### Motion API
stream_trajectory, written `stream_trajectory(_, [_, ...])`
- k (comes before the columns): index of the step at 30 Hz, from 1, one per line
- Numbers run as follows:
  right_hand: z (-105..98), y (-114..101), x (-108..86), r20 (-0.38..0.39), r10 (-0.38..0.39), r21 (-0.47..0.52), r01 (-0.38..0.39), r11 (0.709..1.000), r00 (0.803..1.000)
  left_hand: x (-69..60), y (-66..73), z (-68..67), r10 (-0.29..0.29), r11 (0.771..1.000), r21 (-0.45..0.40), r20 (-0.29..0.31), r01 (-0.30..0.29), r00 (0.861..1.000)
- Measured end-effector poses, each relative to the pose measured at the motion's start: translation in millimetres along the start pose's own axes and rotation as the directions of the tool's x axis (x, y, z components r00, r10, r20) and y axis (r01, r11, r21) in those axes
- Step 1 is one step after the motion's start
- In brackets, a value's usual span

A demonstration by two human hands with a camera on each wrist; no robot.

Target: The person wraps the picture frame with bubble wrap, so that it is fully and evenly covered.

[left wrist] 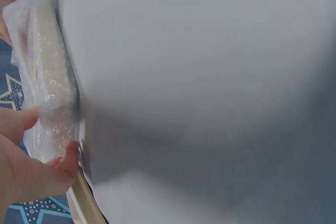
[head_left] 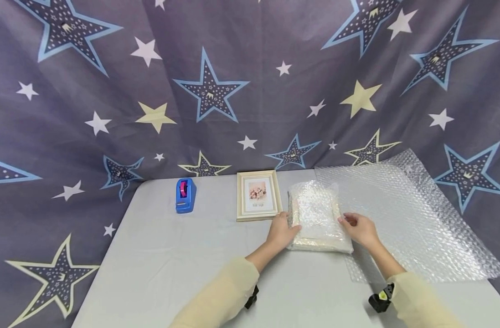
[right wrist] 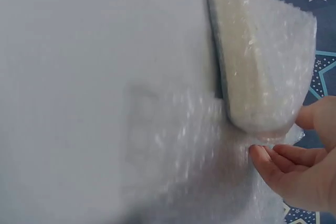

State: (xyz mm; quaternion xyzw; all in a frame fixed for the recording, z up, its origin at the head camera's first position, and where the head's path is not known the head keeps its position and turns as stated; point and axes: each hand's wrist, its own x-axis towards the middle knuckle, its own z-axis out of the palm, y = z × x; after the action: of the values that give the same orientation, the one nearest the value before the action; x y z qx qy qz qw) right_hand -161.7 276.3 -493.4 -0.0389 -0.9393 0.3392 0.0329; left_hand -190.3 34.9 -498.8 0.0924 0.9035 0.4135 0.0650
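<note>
A flat rectangular bubble-wrapped package [head_left: 317,212] lies on the table; pale, frame-like edges show through its layers. My left hand [head_left: 281,232] grips its left side, thumb over the top face and fingers along the edge. On the opposite side, my right hand [head_left: 359,229] pinches the right edge between thumb and curled fingers. The left wrist view shows the left thumb and fingers on either side of the wrapped package [left wrist: 50,77]. In the right wrist view, the right hand [right wrist: 302,161] is at a corner of the wrap.
A cream picture frame [head_left: 259,196] with a flower print lies just left of the package. Farther left stands a blue tape dispenser [head_left: 186,196] with pink tape. A large bubble wrap sheet [head_left: 414,223] spreads over the table's right side, partly under the right hand. A star-patterned curtain [head_left: 241,91] hangs behind.
</note>
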Motion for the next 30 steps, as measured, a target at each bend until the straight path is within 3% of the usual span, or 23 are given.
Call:
stream_trajectory(7, [-1, -8, -0.7, 0.051, 0.138, 0.080, -0.142, 0.987, 0.989, 2.5, 7.8, 1.3, -0.040, 0.997, -0.067, -0.029, 0.038, 0.999])
stream_trajectory(14, [0, -15, -6.2, 0.031, 0.177, 0.140, -0.179, 0.974, 0.984, 2.7, 3.1, -3.2, -0.012, 0.992, -0.127, -0.077, 0.002, 0.997])
stream_trajectory(23, [5, -39, -3.1, 0.000, 0.181, 0.237, -0.176, 0.956, 0.984, 0.5, -0.8, -32.0, -0.012, 0.987, -0.160, -0.116, -0.007, 0.993])
stream_trajectory(30, [25, -66, 1.5, -0.001, 0.138, 0.306, -0.131, 0.943, 0.990, -11.6, -21.8, -60.4, -0.031, 0.986, -0.166, -0.153, 0.006, 0.988])
